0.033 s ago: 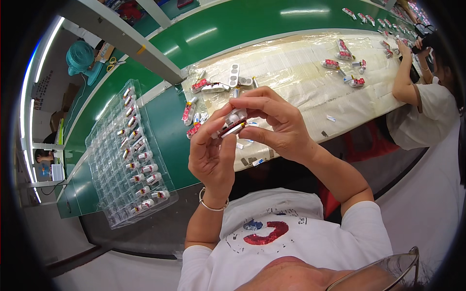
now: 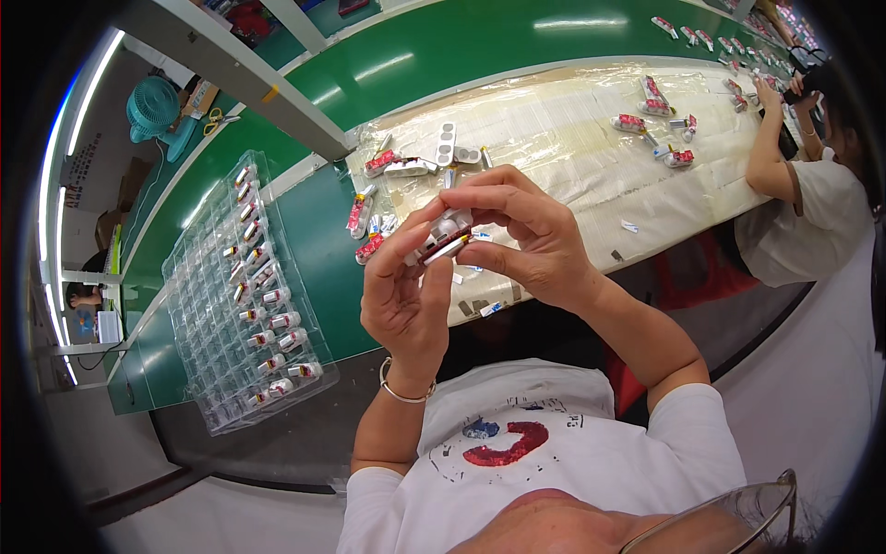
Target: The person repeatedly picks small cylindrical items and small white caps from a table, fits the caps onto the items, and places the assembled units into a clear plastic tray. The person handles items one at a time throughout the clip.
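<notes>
Above the table edge, I hold a small white-and-red piece point(image 2: 448, 228) between both hands. It has rounded white bulges on top and a slim white bar with a yellow end along its near side. My left hand point(image 2: 403, 291) grips its left end, and part of the piece is hidden behind those fingers. With fingertips and thumb, my right hand point(image 2: 535, 231) pinches the other end. Just beyond my hands lie several white-and-red pieces point(image 2: 358, 214), plus a white strip with round recesses point(image 2: 446, 145).
At left, a clear compartmented tray point(image 2: 198, 323) carries several similar small pieces along its right part. A metal post point(image 2: 249, 78) rises beyond it, near a teal fan point(image 2: 153, 106) and yellow scissors point(image 2: 214, 118). On the right, a co-worker point(image 2: 784, 212) sits at the film-covered table point(image 2: 554, 120).
My hands and the piece between them have shifted very slightly to the right. Both hands keep their hold on it.
</notes>
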Demonstrator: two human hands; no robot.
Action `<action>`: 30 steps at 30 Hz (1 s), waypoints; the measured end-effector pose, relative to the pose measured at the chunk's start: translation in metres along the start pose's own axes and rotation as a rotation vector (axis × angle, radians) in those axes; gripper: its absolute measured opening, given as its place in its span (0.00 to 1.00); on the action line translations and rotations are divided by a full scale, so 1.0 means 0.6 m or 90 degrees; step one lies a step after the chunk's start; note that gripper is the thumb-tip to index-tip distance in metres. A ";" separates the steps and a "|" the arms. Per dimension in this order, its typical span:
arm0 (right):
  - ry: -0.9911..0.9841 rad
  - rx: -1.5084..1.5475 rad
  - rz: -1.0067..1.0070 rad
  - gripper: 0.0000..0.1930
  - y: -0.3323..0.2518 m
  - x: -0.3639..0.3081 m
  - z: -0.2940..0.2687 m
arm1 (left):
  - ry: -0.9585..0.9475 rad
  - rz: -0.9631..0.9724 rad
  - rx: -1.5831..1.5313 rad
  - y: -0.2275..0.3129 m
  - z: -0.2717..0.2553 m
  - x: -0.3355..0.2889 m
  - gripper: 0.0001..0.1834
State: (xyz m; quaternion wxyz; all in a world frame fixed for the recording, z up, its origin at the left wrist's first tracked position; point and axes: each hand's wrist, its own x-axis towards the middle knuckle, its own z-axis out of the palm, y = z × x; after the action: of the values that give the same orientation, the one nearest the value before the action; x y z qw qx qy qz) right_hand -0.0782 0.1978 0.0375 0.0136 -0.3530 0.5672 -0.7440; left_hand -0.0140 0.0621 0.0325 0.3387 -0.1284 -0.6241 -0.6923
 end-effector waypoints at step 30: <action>0.088 0.218 0.193 0.18 0.061 -0.006 0.063 | 0.011 -0.131 0.080 -0.001 -0.056 0.003 0.16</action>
State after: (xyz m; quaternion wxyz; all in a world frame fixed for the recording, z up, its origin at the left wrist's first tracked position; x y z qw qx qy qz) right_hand -0.0688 0.1548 0.0085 0.1460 -0.2045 0.4786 -0.8413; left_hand -0.0075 0.0295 0.0268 0.2786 -0.0360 -0.6731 -0.6841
